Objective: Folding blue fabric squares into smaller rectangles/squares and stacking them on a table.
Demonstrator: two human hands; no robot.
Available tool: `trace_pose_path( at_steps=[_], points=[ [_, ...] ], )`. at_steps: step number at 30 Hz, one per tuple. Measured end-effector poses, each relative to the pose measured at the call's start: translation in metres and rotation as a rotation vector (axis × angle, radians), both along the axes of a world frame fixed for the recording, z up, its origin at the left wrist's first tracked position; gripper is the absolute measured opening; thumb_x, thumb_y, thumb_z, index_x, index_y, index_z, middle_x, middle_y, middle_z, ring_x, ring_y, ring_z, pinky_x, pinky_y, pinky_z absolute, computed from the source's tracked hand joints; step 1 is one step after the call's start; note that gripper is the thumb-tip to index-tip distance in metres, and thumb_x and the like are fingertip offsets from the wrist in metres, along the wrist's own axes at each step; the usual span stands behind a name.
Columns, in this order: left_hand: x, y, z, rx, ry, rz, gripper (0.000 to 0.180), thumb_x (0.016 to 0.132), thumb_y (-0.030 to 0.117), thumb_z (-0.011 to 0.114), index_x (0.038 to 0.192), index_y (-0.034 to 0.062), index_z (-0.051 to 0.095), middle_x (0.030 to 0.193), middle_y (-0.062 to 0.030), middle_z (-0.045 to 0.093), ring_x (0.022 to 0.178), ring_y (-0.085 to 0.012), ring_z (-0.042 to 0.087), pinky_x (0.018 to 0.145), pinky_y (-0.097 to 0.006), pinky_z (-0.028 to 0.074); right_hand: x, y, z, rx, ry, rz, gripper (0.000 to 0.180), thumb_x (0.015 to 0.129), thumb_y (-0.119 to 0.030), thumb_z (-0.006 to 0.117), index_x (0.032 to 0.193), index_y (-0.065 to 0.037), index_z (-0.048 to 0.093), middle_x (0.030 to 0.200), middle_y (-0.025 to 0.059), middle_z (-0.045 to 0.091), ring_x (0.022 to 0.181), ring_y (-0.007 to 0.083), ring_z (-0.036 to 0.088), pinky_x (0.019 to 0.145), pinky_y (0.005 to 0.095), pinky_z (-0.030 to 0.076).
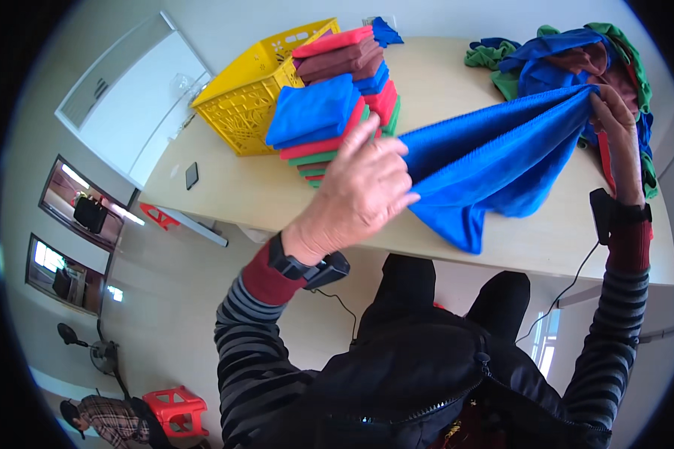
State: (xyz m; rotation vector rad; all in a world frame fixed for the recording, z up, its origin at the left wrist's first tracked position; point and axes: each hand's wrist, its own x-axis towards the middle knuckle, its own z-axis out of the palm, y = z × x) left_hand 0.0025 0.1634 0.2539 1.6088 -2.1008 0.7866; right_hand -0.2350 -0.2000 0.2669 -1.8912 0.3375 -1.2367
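Observation:
A blue cloth (494,161) with a stitched edge hangs stretched between my hands above the table, its lower folds drooping toward the front edge. My right hand (618,123) pinches its upper right corner. At the other end, my left hand (363,187) grips the cloth's left edge, partly hiding the hold; its index finger points up, away from the cloth. Just beyond my left hand stand stacks of folded cloths (312,112) in blue, red, green and brown. A loose heap of cloths (569,60) lies beyond my right hand.
A yellow plastic crate (236,112) stands behind the folded stacks, on the pale table (240,202). A phone (192,175) lies at the table's left. Cables run from the black bands on my wrists. Lower left, a person (112,419) is beside a red stool (176,411).

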Motion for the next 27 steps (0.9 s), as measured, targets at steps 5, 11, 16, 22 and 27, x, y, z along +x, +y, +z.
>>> trace_pose_path(
  at_steps=[5,11,16,22,27],
  points=[
    [0.005,-0.01,0.051,-0.2,-0.095,-0.019,0.021,0.073,0.014,0.079,0.081,0.0055,0.061,0.085,-0.0079,0.06,0.101,-0.0271,0.059,0.105,-0.05,0.041,-0.026,-0.002,0.029,-0.042,0.019,-0.018,0.025,0.098,-0.029,0.066,0.115,-0.011,0.069,0.09,-0.0052,0.062,0.076,0.0037,0.053,0.069,0.0187,0.04],
    [0.001,-0.023,0.071,-0.196,0.151,-0.059,0.019,0.076,0.004,0.076,0.087,0.0024,0.061,0.088,-0.0113,0.059,0.093,-0.0315,0.059,0.085,-0.042,0.049,-0.066,0.011,0.049,-0.04,0.03,-0.107,0.026,0.098,-0.031,0.065,0.114,-0.01,0.069,0.089,-0.0049,0.062,0.076,0.0041,0.053,0.071,0.02,0.042],
    [0.0,-0.032,0.071,-0.188,0.162,-0.051,0.018,0.079,0.0,0.075,0.091,0.0016,0.061,0.089,-0.0117,0.06,0.092,-0.0313,0.059,0.082,-0.04,0.048,-0.07,0.015,0.047,-0.032,-0.016,-0.124,0.024,0.098,-0.031,0.066,0.11,-0.01,0.069,0.085,-0.005,0.06,0.073,0.0046,0.053,0.072,0.0201,0.044],
    [-0.007,-0.036,0.069,-0.309,0.129,0.036,0.017,0.083,0.0,0.072,0.094,0.0025,0.06,0.091,-0.0116,0.062,0.092,-0.0286,0.059,0.081,-0.038,0.049,-0.083,0.005,0.047,-0.082,0.041,-0.071,0.022,0.098,-0.03,0.065,0.107,-0.011,0.07,0.082,-0.0047,0.061,0.072,0.0044,0.054,0.072,0.0198,0.045],
    [-0.004,-0.036,0.074,-0.346,0.144,0.081,0.017,0.083,0.0,0.072,0.096,0.0031,0.061,0.09,-0.011,0.062,0.09,-0.0273,0.059,0.079,-0.037,0.049,-0.074,0.022,0.047,-0.034,-0.025,-0.104,0.021,0.098,-0.03,0.066,0.107,-0.012,0.071,0.081,-0.0042,0.061,0.072,0.0051,0.054,0.071,0.0201,0.045]
  ],
)
